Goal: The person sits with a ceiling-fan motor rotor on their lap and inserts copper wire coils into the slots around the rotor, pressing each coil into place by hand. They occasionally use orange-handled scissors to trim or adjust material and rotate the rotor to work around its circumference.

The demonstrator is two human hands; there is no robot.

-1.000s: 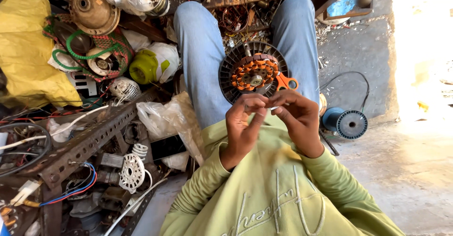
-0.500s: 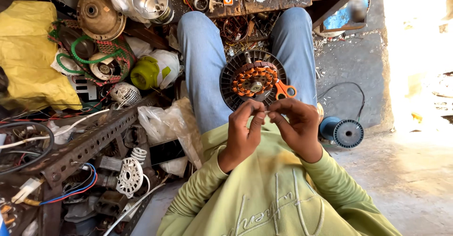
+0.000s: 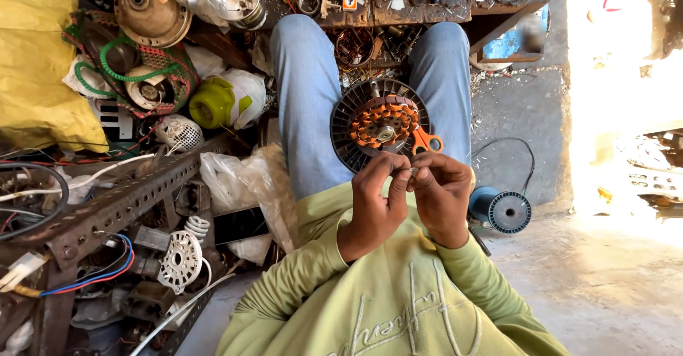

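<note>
Both hands met over lap: left hand [image 3: 373,203] and right hand [image 3: 441,196] pinched something tiny, maybe wire end, fingertips closed. Since a second ago, hands hardly shifted. Motor winding [image 3: 383,123] rested just beyond, scissors [image 3: 425,141] beside.

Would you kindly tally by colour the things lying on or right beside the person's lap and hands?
Orange: 2 — the orange-wound round motor stator on the lap, and the orange-handled scissors beside it.
Blue: 1 — the blue wire spool on the floor.
Too small to tell: 1 — a tiny piece pinched between left hand and right hand.
Total: 4
</note>
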